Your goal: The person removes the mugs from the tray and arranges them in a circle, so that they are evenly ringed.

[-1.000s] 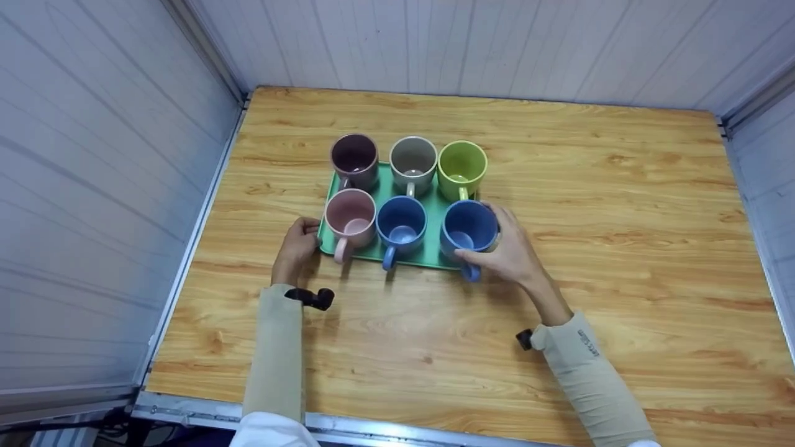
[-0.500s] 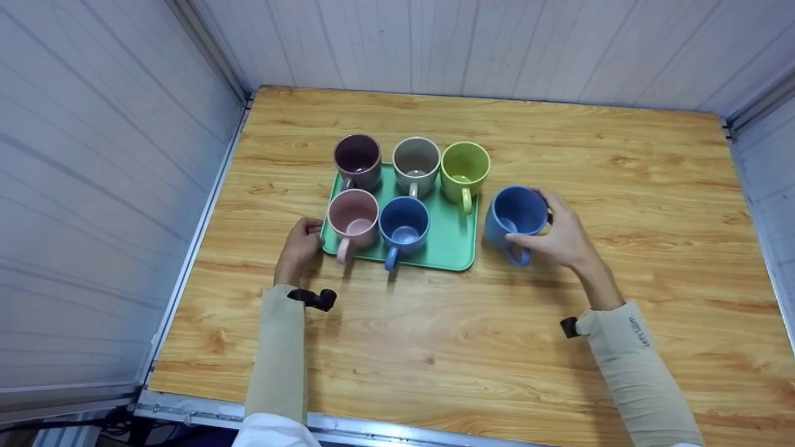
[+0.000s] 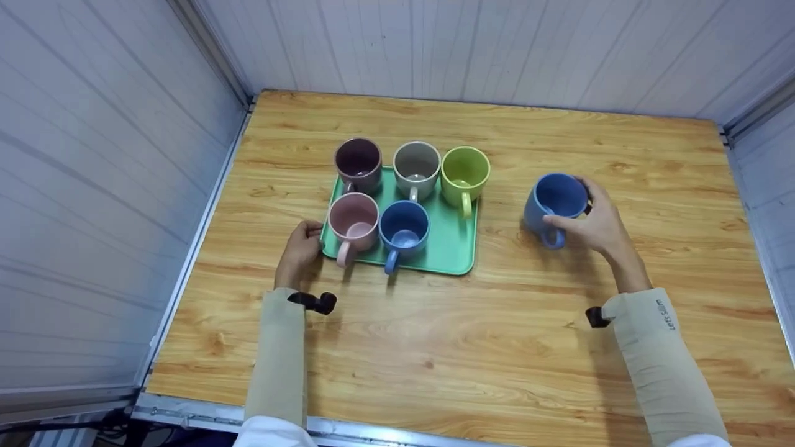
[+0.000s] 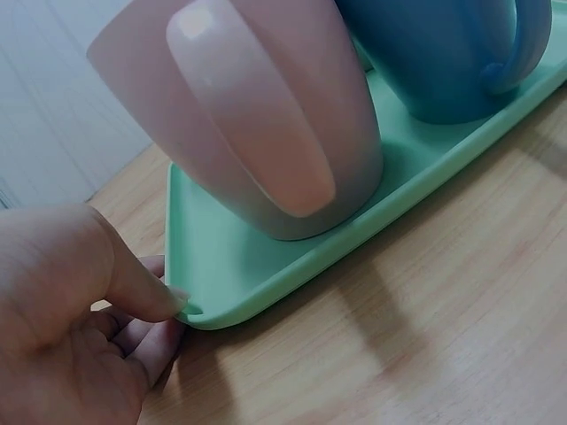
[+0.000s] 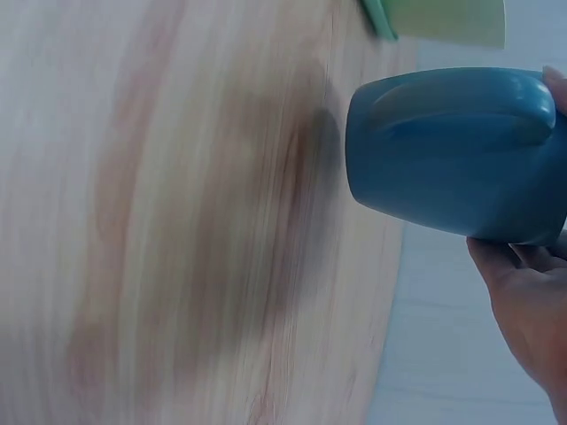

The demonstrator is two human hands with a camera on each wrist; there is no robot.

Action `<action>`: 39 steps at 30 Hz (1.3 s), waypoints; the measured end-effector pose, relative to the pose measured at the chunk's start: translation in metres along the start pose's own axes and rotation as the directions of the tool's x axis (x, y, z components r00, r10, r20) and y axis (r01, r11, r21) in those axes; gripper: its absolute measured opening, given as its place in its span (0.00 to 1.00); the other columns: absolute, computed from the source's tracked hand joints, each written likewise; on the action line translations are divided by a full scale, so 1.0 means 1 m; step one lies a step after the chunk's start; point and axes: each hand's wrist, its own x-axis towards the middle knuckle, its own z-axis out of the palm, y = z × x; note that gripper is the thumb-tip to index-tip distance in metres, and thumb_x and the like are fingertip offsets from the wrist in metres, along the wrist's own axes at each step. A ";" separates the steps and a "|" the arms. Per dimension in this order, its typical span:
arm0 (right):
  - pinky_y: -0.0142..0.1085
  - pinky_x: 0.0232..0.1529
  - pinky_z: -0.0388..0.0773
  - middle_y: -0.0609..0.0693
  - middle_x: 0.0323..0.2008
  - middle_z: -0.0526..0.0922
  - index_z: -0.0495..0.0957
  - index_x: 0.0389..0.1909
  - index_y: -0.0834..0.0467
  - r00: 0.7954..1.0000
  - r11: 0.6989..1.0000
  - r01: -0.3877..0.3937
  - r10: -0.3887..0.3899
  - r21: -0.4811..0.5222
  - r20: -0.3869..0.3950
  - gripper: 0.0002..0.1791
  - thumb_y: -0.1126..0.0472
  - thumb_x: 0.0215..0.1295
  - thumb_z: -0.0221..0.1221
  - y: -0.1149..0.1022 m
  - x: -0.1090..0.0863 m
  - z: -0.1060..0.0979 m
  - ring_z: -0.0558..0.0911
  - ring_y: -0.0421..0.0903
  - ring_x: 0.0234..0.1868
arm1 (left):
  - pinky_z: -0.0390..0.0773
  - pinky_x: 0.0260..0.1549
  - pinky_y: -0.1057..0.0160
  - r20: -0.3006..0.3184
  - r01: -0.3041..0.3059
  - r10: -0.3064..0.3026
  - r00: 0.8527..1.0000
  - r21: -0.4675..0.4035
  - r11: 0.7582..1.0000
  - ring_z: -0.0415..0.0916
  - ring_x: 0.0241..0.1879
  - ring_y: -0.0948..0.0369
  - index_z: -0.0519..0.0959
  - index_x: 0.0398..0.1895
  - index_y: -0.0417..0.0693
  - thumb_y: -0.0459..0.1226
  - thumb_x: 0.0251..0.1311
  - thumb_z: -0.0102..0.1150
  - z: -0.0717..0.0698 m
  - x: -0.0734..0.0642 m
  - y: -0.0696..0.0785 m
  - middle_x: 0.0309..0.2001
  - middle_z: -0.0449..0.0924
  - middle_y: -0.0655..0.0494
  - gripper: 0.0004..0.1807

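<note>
Currently right grip (image 3: 599, 220) clamping blue mug (image 3: 562, 197), mug hovering over tabletop (image 3: 435, 372) right of tray (image 3: 452, 251); probably rigid, slick, breakable, wanting hold round sides; left grip (image 3: 302, 243) pinching tray corner

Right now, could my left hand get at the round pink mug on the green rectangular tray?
Probably yes, after letting go of the green rectangular tray: your left hand grips its corner beside the round pink mug, and nothing blocks the mug's handle.
</note>
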 end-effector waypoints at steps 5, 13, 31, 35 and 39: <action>0.60 0.66 0.58 0.61 0.71 0.54 0.48 0.74 0.56 0.998 0.998 -0.057 0.057 -0.038 0.011 0.59 0.44 0.47 0.72 0.005 0.005 -0.010 0.57 0.62 0.70 | 0.67 0.61 0.58 0.019 0.011 -0.011 1.000 0.002 1.000 0.65 0.60 0.50 0.63 0.62 0.33 0.23 0.58 0.37 0.001 -0.002 -0.003 0.61 0.66 0.39 0.25; 0.62 0.66 0.56 0.62 0.72 0.53 0.45 0.75 0.55 0.995 0.994 -0.096 0.095 -0.061 -0.018 0.60 0.43 0.48 0.71 0.013 0.016 -0.026 0.56 0.63 0.70 | 0.67 0.60 0.58 0.011 0.001 -0.001 1.000 -0.003 1.000 0.65 0.59 0.50 0.64 0.60 0.33 0.24 0.61 0.38 0.002 -0.004 -0.002 0.59 0.66 0.39 0.22; 0.60 0.66 0.55 0.64 0.73 0.49 0.44 0.76 0.52 0.985 0.985 -0.172 0.171 -0.033 -0.023 0.59 0.41 0.49 0.69 0.025 0.025 -0.043 0.54 0.64 0.71 | 0.68 0.58 0.59 0.015 0.005 -0.005 1.000 -0.013 1.000 0.65 0.58 0.52 0.64 0.60 0.36 0.27 0.65 0.36 0.000 -0.002 -0.003 0.59 0.66 0.41 0.20; 0.61 0.67 0.54 0.64 0.74 0.47 0.43 0.76 0.51 0.983 0.983 -0.184 0.183 -0.030 -0.019 0.60 0.41 0.49 0.69 0.025 0.026 -0.045 0.53 0.64 0.72 | 0.69 0.57 0.59 0.009 0.010 -0.010 1.000 -0.010 1.000 0.65 0.57 0.52 0.64 0.60 0.35 0.25 0.62 0.37 -0.001 -0.001 -0.001 0.59 0.67 0.40 0.22; 0.61 0.68 0.53 0.63 0.74 0.45 0.42 0.76 0.51 0.983 0.982 -0.185 0.185 -0.035 -0.013 0.60 0.41 0.50 0.69 0.027 0.027 -0.047 0.51 0.64 0.72 | 0.69 0.58 0.59 0.013 0.021 -0.020 1.000 -0.019 1.000 0.65 0.57 0.52 0.64 0.61 0.35 0.25 0.60 0.37 -0.002 -0.001 -0.001 0.59 0.66 0.41 0.23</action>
